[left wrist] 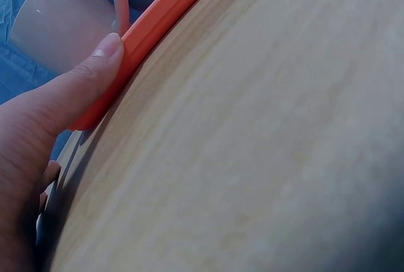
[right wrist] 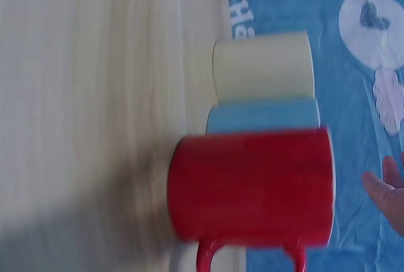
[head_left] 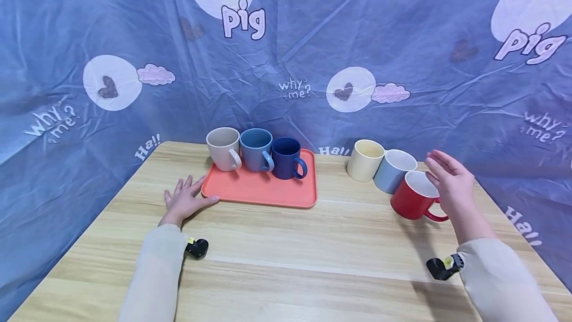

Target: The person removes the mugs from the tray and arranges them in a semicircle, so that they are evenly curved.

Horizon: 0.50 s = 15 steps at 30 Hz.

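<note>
- Red mug (head_left: 407, 205), in the head view, stands on the table (head_left: 290, 262) beside the light-blue mug (head_left: 390, 175); your right hand (head_left: 455, 188) is near, fingers loose, holding nothing. A low sweep could topple it.
- Left wrist view: your left hand (left wrist: 28, 152) rests its thumb on the tray (left wrist: 158, 19), ungrasping; a hard shove might tip the grey mug (left wrist: 60, 26).
- Right wrist view: your fingertips hang apart from the red mug; sliding it carelessly could jostle the cream mug (right wrist: 264, 67).

Soft shadows on bright tabletop (head_left: 286, 282)
</note>
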Motion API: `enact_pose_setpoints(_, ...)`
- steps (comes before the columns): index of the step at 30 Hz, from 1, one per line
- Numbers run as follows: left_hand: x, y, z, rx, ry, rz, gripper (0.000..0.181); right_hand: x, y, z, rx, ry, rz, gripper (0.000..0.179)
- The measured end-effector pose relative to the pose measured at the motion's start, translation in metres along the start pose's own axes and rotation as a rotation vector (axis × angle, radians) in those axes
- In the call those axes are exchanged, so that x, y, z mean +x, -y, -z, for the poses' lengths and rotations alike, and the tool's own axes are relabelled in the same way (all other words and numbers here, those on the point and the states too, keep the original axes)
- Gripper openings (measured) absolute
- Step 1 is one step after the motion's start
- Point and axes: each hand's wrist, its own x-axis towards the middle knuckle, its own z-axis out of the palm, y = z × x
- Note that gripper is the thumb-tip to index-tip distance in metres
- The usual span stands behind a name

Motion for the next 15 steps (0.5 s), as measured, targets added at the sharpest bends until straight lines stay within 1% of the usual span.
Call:
enact_pose_setpoints(3,0.000,-0.001,0.000,0.000,0.004,-0.001,0.094,0.006,-0.007,-0.010,-0.001,0.030,0.005,0.025)
enact_pose_setpoints(7,0.000,0.000,0.000,-0.002,0.001,0.002,0.093,0.011,-0.022,-0.029,-0.021,0.034,0.001,0.023)
enact_pose_setpoints(11,0.000,0.000,0.000,0.000,0.004,0.005,0.094,0.013,-0.042,-0.049,-0.077,0.027,-0.018,0.022)
enact_pose_setpoints(15,0.000,-0.001,0.000,0.003,0.009,0.003,0.094,0.013,-0.064,-0.068,-0.143,0.021,-0.058,0.022)
